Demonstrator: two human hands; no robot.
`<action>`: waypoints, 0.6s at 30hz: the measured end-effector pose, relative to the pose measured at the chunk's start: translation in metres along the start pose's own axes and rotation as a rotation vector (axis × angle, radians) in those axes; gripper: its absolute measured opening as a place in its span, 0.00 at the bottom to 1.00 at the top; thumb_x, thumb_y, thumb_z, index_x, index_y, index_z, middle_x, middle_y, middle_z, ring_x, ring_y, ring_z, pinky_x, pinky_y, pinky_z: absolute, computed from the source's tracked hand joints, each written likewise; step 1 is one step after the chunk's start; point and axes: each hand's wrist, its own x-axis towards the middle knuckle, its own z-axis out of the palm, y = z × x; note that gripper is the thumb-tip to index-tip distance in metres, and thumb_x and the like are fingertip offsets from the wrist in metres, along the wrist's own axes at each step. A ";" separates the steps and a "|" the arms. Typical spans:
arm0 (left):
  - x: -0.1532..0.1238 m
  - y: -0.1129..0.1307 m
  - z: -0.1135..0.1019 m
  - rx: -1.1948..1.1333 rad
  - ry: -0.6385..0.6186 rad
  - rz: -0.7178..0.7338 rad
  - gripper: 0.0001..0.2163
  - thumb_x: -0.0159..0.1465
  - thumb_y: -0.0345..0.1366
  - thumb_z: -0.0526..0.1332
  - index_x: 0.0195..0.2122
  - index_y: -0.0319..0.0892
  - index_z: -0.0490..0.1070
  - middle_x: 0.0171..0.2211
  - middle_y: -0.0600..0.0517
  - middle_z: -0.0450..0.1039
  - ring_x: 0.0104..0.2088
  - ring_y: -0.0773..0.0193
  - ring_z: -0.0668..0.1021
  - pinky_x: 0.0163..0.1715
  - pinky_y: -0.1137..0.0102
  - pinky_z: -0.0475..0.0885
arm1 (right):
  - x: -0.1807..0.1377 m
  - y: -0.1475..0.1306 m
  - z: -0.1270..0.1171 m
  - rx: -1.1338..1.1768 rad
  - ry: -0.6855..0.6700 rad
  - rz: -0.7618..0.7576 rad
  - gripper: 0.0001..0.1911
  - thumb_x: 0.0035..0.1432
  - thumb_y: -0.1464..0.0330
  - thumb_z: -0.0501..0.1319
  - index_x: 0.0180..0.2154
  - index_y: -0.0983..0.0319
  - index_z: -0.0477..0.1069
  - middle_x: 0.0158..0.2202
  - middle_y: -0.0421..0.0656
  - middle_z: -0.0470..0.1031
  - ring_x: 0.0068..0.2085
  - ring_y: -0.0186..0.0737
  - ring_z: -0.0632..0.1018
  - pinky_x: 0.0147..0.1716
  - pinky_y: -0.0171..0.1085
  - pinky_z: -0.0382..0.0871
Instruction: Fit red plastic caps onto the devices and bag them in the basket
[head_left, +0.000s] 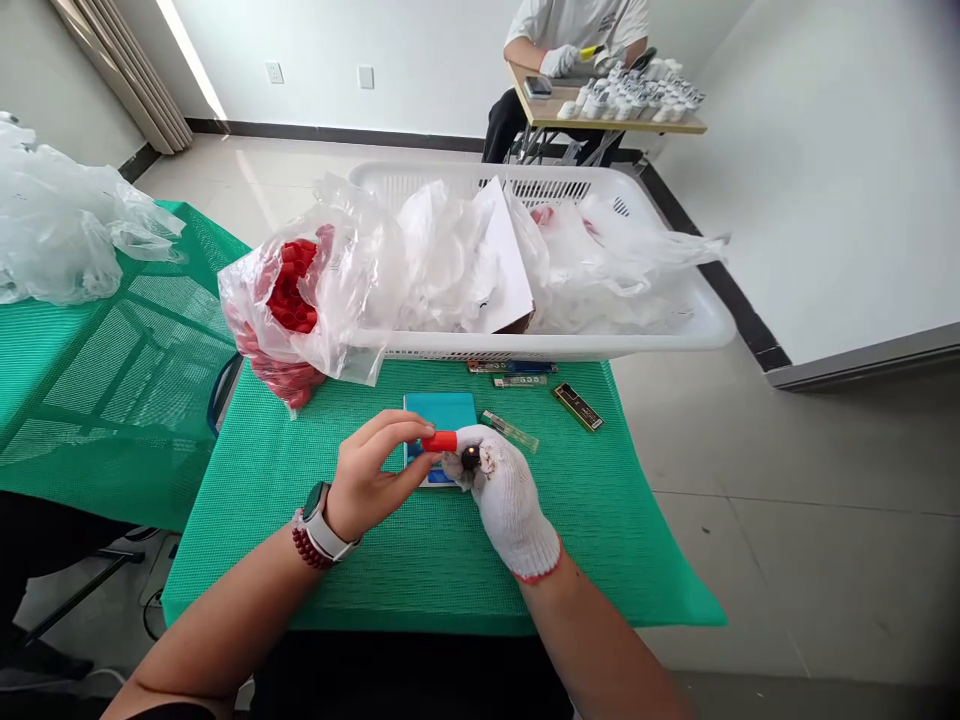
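Note:
My bare left hand pinches a short red plastic tube between thumb and fingertips. The tube lies level, and its right end meets my right hand, which wears a white knitted glove. Closed in the gloved fingers is a small black round-ended thing with a bright spot on its end; most of it is hidden. Beneath both hands lies a blue flat box or booklet, partly covered by them. A clear plastic bag of red tubes stands open at the table's back left.
A white plastic basket with plastic bags and a white card spans the back of the green-covered table. Several narrow packs, one black and gold, lie right of centre. Opposite, a gloved person sits at a small table with white pieces.

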 end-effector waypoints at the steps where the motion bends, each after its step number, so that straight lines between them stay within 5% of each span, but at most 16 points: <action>1: 0.000 0.001 0.000 -0.006 -0.015 0.007 0.10 0.62 0.27 0.68 0.43 0.42 0.73 0.38 0.47 0.79 0.38 0.63 0.82 0.39 0.70 0.81 | 0.000 0.000 0.000 0.006 0.015 0.003 0.21 0.68 0.55 0.50 0.37 0.61 0.74 0.28 0.41 0.69 0.27 0.34 0.67 0.25 0.33 0.63; 7: 0.001 0.008 0.000 -0.110 -0.120 0.125 0.09 0.64 0.28 0.65 0.46 0.41 0.72 0.38 0.47 0.81 0.38 0.64 0.84 0.38 0.73 0.81 | 0.004 -0.005 -0.005 -0.103 0.118 -0.032 0.16 0.66 0.59 0.53 0.32 0.60 0.72 0.30 0.42 0.72 0.30 0.35 0.71 0.27 0.34 0.67; 18: 0.000 0.006 -0.003 0.023 0.045 0.001 0.09 0.62 0.31 0.69 0.43 0.41 0.74 0.36 0.48 0.80 0.37 0.64 0.82 0.37 0.71 0.81 | -0.004 0.000 0.001 -0.043 -0.050 -0.032 0.24 0.69 0.52 0.49 0.41 0.62 0.76 0.34 0.45 0.73 0.29 0.36 0.71 0.26 0.35 0.67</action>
